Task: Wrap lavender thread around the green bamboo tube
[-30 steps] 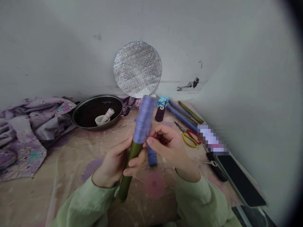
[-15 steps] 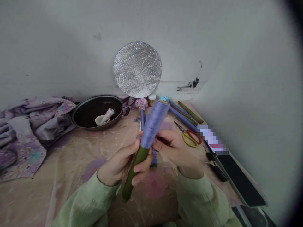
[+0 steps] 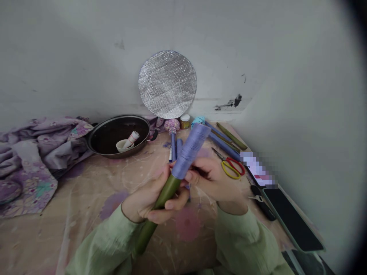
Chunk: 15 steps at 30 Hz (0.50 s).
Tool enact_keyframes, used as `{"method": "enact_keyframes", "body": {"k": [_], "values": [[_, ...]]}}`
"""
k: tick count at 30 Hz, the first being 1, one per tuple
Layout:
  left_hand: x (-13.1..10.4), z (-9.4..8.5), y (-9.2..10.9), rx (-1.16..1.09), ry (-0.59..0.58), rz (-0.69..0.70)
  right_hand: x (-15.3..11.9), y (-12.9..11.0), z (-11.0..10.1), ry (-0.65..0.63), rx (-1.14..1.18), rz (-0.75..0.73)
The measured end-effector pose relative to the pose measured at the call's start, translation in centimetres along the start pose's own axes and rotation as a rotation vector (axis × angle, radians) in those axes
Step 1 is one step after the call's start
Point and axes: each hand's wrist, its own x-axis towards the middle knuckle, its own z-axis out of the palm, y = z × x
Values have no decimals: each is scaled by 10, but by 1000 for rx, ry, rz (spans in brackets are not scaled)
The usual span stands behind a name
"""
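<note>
"Two hands on one stick! What does each of yours do?"

"My left hand (image 3: 140, 198) is clamped on the green stick (image 3: 168, 191), just under the purple thread (image 3: 191, 151) wound around its top. My thumb lies along one side and my fingers curl around the other, I think so it can't roll. My right hand (image 3: 212, 185) has its thumb and finger by the low edge of the thread. I can't tell if they pinch anything."

"Why hold it up and tilted?"

"Maybe so I can see that edge well. It is over the table (image 3: 86, 229), right in front of me. The scissors (image 3: 231, 168) lie off to my right — near enough to reach, I guess, but not in my way."

"What is new since the first picture?"

"The stick leans more to my right now. The little jar (image 3: 185, 122) was mostly hidden back then, and now it shows. The dark spool showed back then — now I can't see it. The scissors and the pan (image 3: 107, 139) look to be in the same spots."
</note>
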Motion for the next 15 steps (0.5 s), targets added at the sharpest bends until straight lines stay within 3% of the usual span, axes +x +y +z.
{"method": "enact_keyframes", "body": {"k": [6, 15], "values": [[5, 1, 1, 55, 173, 116, 2, 8, 3, 84, -122, -5], [10, 8, 9, 98, 151, 94, 1, 9, -5, 16, -206, 60]]}}
